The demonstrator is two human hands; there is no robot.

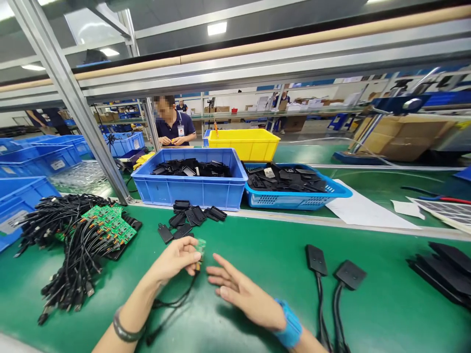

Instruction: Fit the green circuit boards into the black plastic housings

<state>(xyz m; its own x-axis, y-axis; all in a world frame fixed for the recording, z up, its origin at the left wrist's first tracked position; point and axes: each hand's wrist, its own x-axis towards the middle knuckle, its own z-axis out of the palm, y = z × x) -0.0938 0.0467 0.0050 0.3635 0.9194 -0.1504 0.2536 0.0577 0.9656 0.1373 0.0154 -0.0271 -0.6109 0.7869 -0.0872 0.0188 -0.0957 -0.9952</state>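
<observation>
My left hand (176, 260) pinches a small green circuit board (200, 247) with a black cable (172, 304) trailing from it toward me across the green mat. My right hand (243, 291) hovers just to the right, fingers stretched out and apart, holding nothing; a blue strap wraps its wrist. Several loose black plastic covers (191, 218) lie just beyond my hands. To the left sits a pile of black cables (69, 240) with green circuit boards (110, 220) on a tray.
A blue bin (191, 189) and a blue basket (294, 196) hold black covers; a yellow bin (245, 144) stands behind. Two assembled black units with cables (331, 274) lie at right, black trays (445, 269) farther right. A person sits across the bench.
</observation>
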